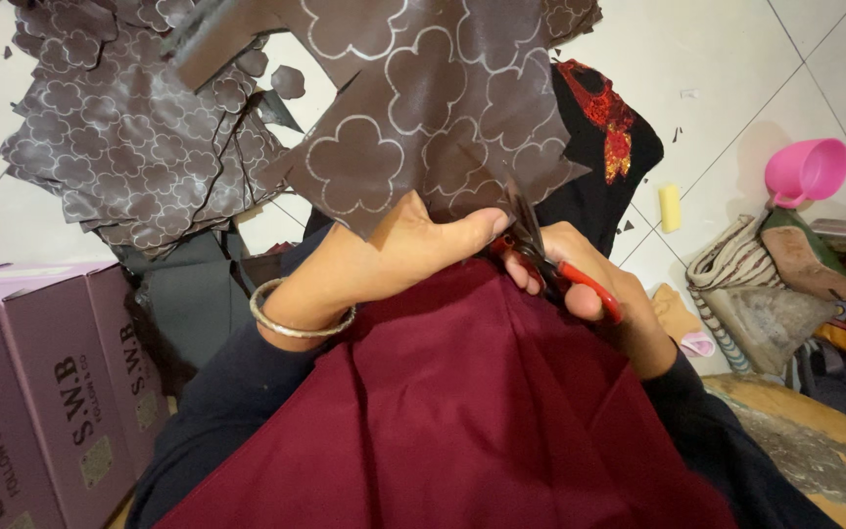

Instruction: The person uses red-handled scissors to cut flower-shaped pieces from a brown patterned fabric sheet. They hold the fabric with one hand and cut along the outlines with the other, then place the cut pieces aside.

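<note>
The brown flower-marked sheet (423,108) was gripped at its lower edge by the closed left hand (384,260), above the lap. Red-handled scissors (540,255) were held by the closed right hand (589,284); cutting was best kept along the drawn outlines.

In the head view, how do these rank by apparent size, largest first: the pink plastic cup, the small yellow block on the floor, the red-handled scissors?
1. Red-handled scissors, though they are nearest the camera, so this is unsure.
2. Pink plastic cup.
3. Small yellow block.
</note>
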Tool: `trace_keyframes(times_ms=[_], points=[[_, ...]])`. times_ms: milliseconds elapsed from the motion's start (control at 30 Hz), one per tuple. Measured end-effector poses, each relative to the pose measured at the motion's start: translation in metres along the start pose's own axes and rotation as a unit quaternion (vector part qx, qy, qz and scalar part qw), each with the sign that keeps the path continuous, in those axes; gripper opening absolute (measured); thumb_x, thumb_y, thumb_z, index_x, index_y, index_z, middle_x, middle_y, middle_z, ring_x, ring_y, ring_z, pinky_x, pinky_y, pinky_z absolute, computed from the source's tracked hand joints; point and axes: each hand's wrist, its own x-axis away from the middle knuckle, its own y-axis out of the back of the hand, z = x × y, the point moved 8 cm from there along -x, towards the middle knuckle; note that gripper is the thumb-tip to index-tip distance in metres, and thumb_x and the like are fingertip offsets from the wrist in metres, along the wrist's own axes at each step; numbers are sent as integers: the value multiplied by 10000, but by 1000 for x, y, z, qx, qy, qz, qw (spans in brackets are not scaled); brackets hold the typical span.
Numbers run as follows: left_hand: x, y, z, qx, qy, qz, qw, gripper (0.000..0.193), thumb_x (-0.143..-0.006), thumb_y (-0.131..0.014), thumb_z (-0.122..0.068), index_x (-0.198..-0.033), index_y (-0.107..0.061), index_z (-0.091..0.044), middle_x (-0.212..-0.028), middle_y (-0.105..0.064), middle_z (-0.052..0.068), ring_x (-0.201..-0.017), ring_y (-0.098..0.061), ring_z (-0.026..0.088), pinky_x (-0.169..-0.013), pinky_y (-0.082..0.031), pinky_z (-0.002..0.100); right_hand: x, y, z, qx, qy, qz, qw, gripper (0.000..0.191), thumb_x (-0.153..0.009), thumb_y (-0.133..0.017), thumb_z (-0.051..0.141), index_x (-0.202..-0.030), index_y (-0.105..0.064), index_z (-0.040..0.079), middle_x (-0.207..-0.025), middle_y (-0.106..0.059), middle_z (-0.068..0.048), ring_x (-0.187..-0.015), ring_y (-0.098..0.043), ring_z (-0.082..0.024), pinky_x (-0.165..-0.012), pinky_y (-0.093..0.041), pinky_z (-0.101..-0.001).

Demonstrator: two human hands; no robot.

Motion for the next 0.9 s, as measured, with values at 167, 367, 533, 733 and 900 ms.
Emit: trace_keyframes(times_ms=[167,367,533,733,900], points=[[0,5,-1,-49,-39,-18,998,202,-948,-749,-133,-1104,-700,-15,-1017,-739,23,-900,-676,110,-839,-586,279,3,2,10,20,19,-8,1000,1115,-484,-237,1135,-736,-516,86,-674,-536,27,-622,-539,-95,-592,-414,-246],[0,4,5,-41,6,-12,999,170,-945,-745,-136,-1070,-722,-23,-946,-727,8,-834,-655,99,-769,-567,270,2,0,-1,28,44,15,999,1093,-514,-251,1131,-724,-530,95,-662,-553,29,-597,-576,-95,-558,-447,-246],[0,8,14,-54,68,-10,996,257,-924,-786,-153,-1098,-719,25,-915,-723,90,-836,-666,170,-794,-571,308,2,4,-18,-13,26,-13,999,1080,-520,-302,1116,-711,-510,73,-660,-524,-5,-588,-528,-128,-539,-399,-265],[4,11,-27,-190,-226,-96,951,849,-874,-838,-112,-1496,-295,84,-1483,-443,247,-1411,-449,330,-1204,-391,427,-6,-3,34,8,42,-33,999,1105,-550,-236,1127,-743,-575,93,-671,-551,25,-615,-549,-94,-573,-430,-243],[0,5,3,-16,-53,-29,998,370,-986,-765,-152,-1270,-595,13,-1158,-668,66,-1062,-624,142,-979,-542,311,0,-1,80,-29,-35,-123,991,1111,-568,-290,1110,-844,-536,62,-754,-497,15,-681,-479,-115,-670,-406,-256]])
